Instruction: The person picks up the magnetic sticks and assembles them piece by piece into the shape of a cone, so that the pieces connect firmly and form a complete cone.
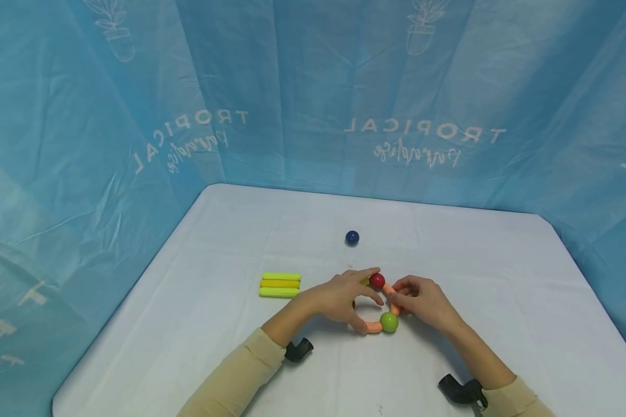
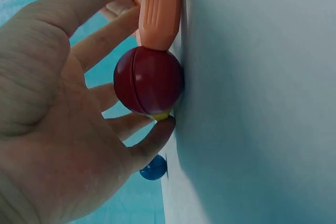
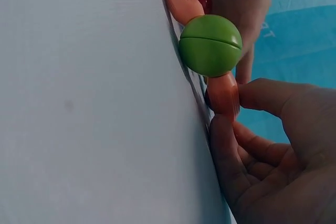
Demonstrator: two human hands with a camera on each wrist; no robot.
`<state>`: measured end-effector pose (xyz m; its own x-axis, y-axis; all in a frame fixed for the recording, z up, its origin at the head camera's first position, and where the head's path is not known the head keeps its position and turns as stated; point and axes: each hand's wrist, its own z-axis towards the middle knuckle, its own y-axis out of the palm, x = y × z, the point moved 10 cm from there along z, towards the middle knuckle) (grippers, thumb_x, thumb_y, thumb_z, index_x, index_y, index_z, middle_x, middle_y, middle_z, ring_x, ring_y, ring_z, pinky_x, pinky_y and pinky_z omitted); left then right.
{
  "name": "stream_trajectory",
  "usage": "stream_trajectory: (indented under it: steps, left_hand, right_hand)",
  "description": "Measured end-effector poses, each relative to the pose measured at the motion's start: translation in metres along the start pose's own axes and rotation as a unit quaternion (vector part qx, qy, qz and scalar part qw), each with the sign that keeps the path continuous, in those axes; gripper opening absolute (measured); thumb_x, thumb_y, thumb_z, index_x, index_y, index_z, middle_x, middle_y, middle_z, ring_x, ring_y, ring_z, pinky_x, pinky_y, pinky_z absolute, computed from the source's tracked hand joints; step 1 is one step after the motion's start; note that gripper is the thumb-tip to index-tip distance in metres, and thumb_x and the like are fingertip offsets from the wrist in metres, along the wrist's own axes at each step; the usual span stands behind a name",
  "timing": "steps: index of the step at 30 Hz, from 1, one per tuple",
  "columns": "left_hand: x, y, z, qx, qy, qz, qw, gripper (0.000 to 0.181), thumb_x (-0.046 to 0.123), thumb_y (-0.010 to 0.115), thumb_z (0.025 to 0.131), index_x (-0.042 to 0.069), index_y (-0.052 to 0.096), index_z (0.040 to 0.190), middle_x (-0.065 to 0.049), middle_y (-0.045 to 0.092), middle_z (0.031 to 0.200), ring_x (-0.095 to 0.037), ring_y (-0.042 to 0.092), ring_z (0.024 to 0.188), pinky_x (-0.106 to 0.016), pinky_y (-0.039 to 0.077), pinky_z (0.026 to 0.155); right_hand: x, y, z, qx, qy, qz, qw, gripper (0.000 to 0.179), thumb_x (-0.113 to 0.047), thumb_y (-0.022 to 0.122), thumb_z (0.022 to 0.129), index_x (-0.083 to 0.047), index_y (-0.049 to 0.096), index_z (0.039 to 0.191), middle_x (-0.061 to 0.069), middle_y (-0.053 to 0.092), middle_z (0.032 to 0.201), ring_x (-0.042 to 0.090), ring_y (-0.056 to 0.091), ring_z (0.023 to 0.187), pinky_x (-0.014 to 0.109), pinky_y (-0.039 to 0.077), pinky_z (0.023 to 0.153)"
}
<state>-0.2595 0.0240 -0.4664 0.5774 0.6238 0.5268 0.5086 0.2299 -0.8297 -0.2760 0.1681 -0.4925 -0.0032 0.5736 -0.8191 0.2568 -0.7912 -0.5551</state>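
Note:
A ring of toy balls and curved rods lies on the white table in front of me. It includes a red ball (image 1: 377, 281), a green ball (image 1: 389, 322), an orange curved rod (image 1: 374, 327) at the near side and another orange curved rod (image 3: 223, 95) at the right. My left hand (image 1: 339, 296) spans the ring's left side, thumb on the near orange rod and fingers around the far side by the red ball. A dark red ball (image 2: 149, 81) sits before its palm, partly hidden from above. My right hand (image 1: 422, 300) pinches the right orange rod between thumb and fingers.
A blue ball (image 1: 352, 238) rests beyond the ring. Several straight yellow-green sticks (image 1: 280, 284) lie side by side to the left. Blue printed curtains (image 1: 313, 98) hang around the table's (image 1: 229, 231) far and side edges. Black wrist mounts (image 1: 460, 390) sit on the forearms.

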Motion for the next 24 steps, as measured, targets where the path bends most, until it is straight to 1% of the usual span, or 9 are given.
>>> stream_trajectory:
  steps: [3,5,9,11,13,15,18,21,24]
  left_hand:
    - [-0.007,-0.005,0.001,0.008,-0.008,-0.028,0.9996,0.052,0.044,0.079,0.076,0.037,0.061,0.124,0.006,0.019,0.157,-0.022,0.023,0.140,-0.050,0.034,0.104]
    - [-0.013,-0.012,0.000,0.024,-0.015,-0.042,0.9987,0.052,0.045,0.077,0.079,0.033,0.060,0.126,0.006,0.032,0.151,-0.019,0.030,0.136,-0.046,0.036,0.103]
    - [-0.033,-0.031,-0.006,0.080,-0.041,-0.072,0.9933,0.048,0.044,0.073,0.083,0.025,0.062,0.126,0.007,0.055,0.129,-0.014,0.052,0.116,-0.032,0.046,0.091]
    - [-0.047,-0.042,-0.010,0.110,-0.056,-0.090,0.9883,0.044,0.040,0.072,0.085,0.021,0.063,0.124,0.005,0.060,0.121,-0.014,0.057,0.104,-0.028,0.049,0.081]
    - [-0.060,-0.052,-0.015,0.128,-0.067,-0.093,0.9851,0.039,0.033,0.071,0.088,0.018,0.064,0.123,0.003,0.062,0.118,-0.014,0.059,0.100,-0.027,0.050,0.078]
    - [-0.075,-0.060,-0.021,0.134,-0.086,-0.086,0.9835,0.035,0.029,0.070,0.089,0.017,0.066,0.121,0.002,0.063,0.116,-0.015,0.059,0.098,-0.027,0.050,0.077]
    - [-0.097,-0.070,-0.035,0.120,-0.136,-0.055,0.9819,0.034,0.027,0.072,0.087,0.019,0.068,0.120,0.004,0.064,0.113,-0.014,0.058,0.095,-0.030,0.049,0.079]
    - [-0.117,-0.077,-0.052,0.106,-0.178,-0.044,0.9773,0.032,0.027,0.074,0.084,0.021,0.070,0.116,0.006,0.065,0.108,-0.013,0.056,0.091,-0.032,0.048,0.079]
    - [-0.133,-0.080,-0.062,0.100,-0.191,-0.057,0.9748,0.028,0.027,0.076,0.082,0.022,0.073,0.110,0.007,0.065,0.104,-0.013,0.056,0.090,-0.033,0.048,0.079]
  right_hand:
    - [0.001,-0.001,0.001,0.008,0.002,-0.013,0.9999,0.037,-0.035,0.073,0.085,-0.006,0.065,0.106,0.004,0.062,0.081,0.019,0.058,0.071,0.031,0.051,0.060]
    - [0.002,-0.001,0.001,0.015,0.004,-0.023,0.9996,0.036,-0.036,0.073,0.085,-0.007,0.065,0.105,0.003,0.062,0.080,0.019,0.057,0.070,0.030,0.051,0.059]
    - [0.002,0.000,0.001,0.022,-0.003,-0.034,0.9992,0.032,-0.034,0.074,0.084,-0.008,0.067,0.102,0.001,0.061,0.078,0.018,0.057,0.069,0.030,0.050,0.056]
    - [0.002,0.001,0.000,0.025,-0.008,-0.035,0.9991,0.030,-0.033,0.074,0.085,-0.008,0.067,0.101,0.001,0.061,0.077,0.018,0.056,0.068,0.030,0.050,0.056]
    - [0.002,0.002,0.000,0.026,-0.013,-0.037,0.9989,0.030,-0.032,0.074,0.085,-0.008,0.067,0.101,0.001,0.061,0.077,0.018,0.056,0.068,0.030,0.050,0.055]
    - [0.001,0.002,0.000,0.029,-0.014,-0.038,0.9988,0.030,-0.032,0.074,0.085,-0.009,0.067,0.101,0.001,0.060,0.076,0.018,0.056,0.067,0.030,0.050,0.055]
    - [0.000,0.002,0.001,0.028,-0.020,-0.042,0.9985,0.033,-0.035,0.074,0.084,-0.009,0.067,0.102,0.001,0.060,0.075,0.018,0.056,0.066,0.029,0.049,0.055]
    - [0.002,0.002,0.002,0.029,-0.023,-0.045,0.9983,0.038,-0.040,0.075,0.083,-0.009,0.067,0.102,0.000,0.060,0.075,0.018,0.055,0.067,0.029,0.048,0.056]
    - [0.003,0.001,0.002,0.035,-0.024,-0.052,0.9978,0.039,-0.042,0.076,0.081,-0.009,0.067,0.102,0.000,0.059,0.075,0.018,0.054,0.068,0.029,0.047,0.055]
